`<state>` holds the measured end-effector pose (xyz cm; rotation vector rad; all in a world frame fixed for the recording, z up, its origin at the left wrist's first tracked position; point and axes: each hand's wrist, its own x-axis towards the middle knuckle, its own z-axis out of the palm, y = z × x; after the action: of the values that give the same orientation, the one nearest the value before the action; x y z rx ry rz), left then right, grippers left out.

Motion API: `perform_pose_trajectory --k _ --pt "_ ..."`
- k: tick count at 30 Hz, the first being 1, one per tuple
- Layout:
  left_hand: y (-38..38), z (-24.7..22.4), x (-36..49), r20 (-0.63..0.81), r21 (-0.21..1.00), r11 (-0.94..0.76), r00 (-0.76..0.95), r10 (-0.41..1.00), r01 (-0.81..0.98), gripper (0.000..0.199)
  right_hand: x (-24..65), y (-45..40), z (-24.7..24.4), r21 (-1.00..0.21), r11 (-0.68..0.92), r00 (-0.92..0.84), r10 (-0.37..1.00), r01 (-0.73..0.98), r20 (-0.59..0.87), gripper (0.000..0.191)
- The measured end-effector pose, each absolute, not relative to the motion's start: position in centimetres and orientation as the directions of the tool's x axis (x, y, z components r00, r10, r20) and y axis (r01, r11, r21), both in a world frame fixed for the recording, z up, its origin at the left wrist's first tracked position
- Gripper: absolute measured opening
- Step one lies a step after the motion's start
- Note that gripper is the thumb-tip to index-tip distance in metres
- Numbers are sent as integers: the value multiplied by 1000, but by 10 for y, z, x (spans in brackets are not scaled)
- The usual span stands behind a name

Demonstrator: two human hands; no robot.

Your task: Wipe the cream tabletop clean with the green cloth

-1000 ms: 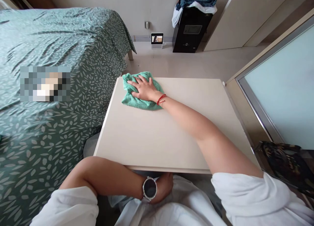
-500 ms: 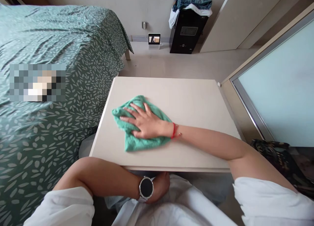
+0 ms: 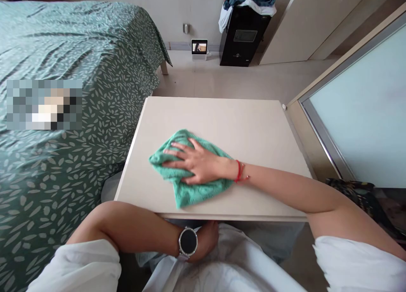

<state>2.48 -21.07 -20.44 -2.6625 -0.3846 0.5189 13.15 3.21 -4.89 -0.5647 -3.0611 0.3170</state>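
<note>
My right hand (image 3: 198,162) lies flat, fingers spread, pressing a crumpled green cloth (image 3: 187,190) onto the beige table top (image 3: 222,118), near the table's front edge and left of centre. A red string bracelet circles that wrist. My left hand (image 3: 206,237) rests below the table's front edge against white clothing in my lap, mostly hidden by the table. A round dark watch (image 3: 188,241) sits on the left wrist.
A bed with a green leaf-print cover (image 3: 79,93) stands close along the table's left side. A frosted glass panel (image 3: 358,110) runs on the right. Beyond the table, a black cabinet (image 3: 242,36) with clothes piled on it and a small screen (image 3: 199,46) stand by the wall.
My right hand has dragged the green cloth from the table's far left corner toward the near edge, then slightly to the right. The left hand has stayed in my lap.
</note>
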Motion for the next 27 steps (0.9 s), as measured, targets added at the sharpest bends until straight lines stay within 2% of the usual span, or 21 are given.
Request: perform_pose_trajectory --k 2,3,4,9,13,17,22,25,27 --pt "-203 -187 29 -450 -374 -926 862 232 54 39 130 65 -52 -219 856 -877 480 469 -2 74" --pt "-199 -179 32 -534 -300 -954 831 155 -15 47 131 82 -53 -235 821 -843 538 521 11 75" --pt "-196 -173 34 -561 -331 -943 806 187 -12 49 131 99 -54 -250 784 -807 590 568 17 75" --pt "-193 -166 39 -605 -333 -943 770 204 -11 53 139 170 -53 -280 590 -619 786 757 -18 76" --pt "-186 -154 41 -649 -299 -954 739 181 -29 62 141 194 -50 -278 481 -501 865 832 -4 77" --pt "-174 -125 46 -750 -250 -961 652 111 -123 66 139 182 -50 -275 464 -485 875 842 -8 78" --pt "-167 -112 47 -761 -227 -967 641 101 -117 77 143 127 -49 -256 558 -584 811 789 -31 79" --pt "-177 -137 41 -675 -222 -975 725 135 -25 58 151 72 -47 -256 637 -666 745 727 -38 81" --pt "-191 -166 36 -533 -266 -959 815 229 95 39 159 28 -46 -273 696 -730 682 664 -37 82"
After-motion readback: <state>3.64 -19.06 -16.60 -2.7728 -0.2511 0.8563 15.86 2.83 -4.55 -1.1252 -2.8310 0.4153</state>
